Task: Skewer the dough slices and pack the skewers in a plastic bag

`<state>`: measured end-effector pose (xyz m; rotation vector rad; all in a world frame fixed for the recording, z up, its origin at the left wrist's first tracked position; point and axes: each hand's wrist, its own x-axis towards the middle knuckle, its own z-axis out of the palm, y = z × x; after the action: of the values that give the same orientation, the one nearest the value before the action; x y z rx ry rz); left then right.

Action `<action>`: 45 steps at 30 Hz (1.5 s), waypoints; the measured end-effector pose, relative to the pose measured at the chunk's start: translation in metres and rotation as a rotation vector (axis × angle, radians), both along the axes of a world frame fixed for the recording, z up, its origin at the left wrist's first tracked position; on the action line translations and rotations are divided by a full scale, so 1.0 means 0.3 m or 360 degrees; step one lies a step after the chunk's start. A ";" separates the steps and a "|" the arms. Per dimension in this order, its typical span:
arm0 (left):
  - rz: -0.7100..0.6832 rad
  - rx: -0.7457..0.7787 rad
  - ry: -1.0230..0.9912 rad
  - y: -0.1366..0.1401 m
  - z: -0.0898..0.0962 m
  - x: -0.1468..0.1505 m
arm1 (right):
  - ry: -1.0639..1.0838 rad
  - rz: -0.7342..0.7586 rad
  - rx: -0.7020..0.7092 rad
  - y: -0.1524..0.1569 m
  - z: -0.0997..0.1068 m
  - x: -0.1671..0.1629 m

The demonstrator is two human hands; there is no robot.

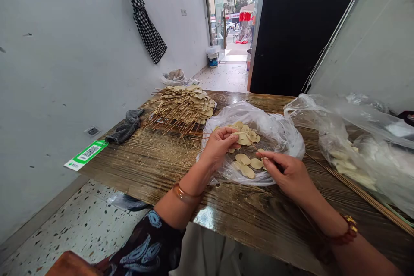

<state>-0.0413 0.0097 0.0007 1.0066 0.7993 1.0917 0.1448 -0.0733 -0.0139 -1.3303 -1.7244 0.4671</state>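
Left hand [220, 144] pinches a pale slice [243, 139]; right hand [286, 171] grips a thin skewer [258, 150], its tip pointing toward ten o'clock.

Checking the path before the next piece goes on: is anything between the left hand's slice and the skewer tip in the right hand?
Nothing visible. The left hand holds a slice over the open bag; the right hand pinches the skewer, whose tip points at that slice. Only loose slices lie below.

Both hands lay over an open bag [284, 136] of slices [246, 166]. A skewer pile [184, 105] sat behind the left hand [218, 146], another bag [365, 146] beside the right hand [289, 174].
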 end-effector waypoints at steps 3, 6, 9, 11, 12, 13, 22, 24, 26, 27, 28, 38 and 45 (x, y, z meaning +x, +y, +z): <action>0.0057 0.0086 0.0086 0.002 -0.003 0.002 | -0.0006 -0.0005 -0.0014 0.002 -0.002 0.002; 0.0105 0.0105 0.0068 0.005 -0.005 0.002 | -0.0013 -0.0003 -0.0002 0.000 0.000 0.002; 0.0150 0.0057 0.0010 0.008 -0.006 0.001 | -0.0026 0.0038 0.0031 -0.007 0.001 -0.003; 0.0159 0.0024 -0.0036 0.008 -0.006 0.003 | -0.0040 0.0067 0.0051 -0.011 -0.002 -0.009; 0.0159 0.0018 -0.0057 0.008 -0.007 0.005 | -0.0046 0.0078 0.0062 -0.012 -0.005 -0.012; 0.0157 0.0020 -0.0074 0.006 -0.007 0.007 | -0.0050 0.0085 0.0071 -0.012 -0.008 -0.015; 0.0196 0.0067 -0.0119 -0.008 0.003 0.018 | -0.0098 0.0067 0.0080 -0.005 -0.023 -0.015; 0.0223 0.0078 -0.0109 -0.009 0.006 0.019 | -0.0110 0.0076 0.0083 -0.005 -0.023 -0.014; 0.0237 0.0090 -0.0088 -0.009 0.007 0.019 | -0.0118 0.0082 0.0078 -0.005 -0.024 -0.013; 0.0242 0.0096 -0.0078 -0.010 0.007 0.019 | -0.0121 0.0083 0.0074 -0.005 -0.024 -0.013; 0.0243 0.0102 -0.0069 -0.010 0.007 0.019 | -0.0121 0.0082 0.0071 -0.004 -0.024 -0.013; 0.0215 0.0162 -0.0033 -0.015 0.002 0.022 | -0.0127 0.0056 0.0055 -0.003 -0.030 -0.011; 0.0190 0.0160 -0.0020 -0.020 0.000 0.028 | -0.0148 0.0039 0.0061 -0.002 -0.038 -0.012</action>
<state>-0.0330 0.0039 0.0008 1.0457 0.8091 1.2501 0.1411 -0.0738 -0.0252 -1.3228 -1.8186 0.3895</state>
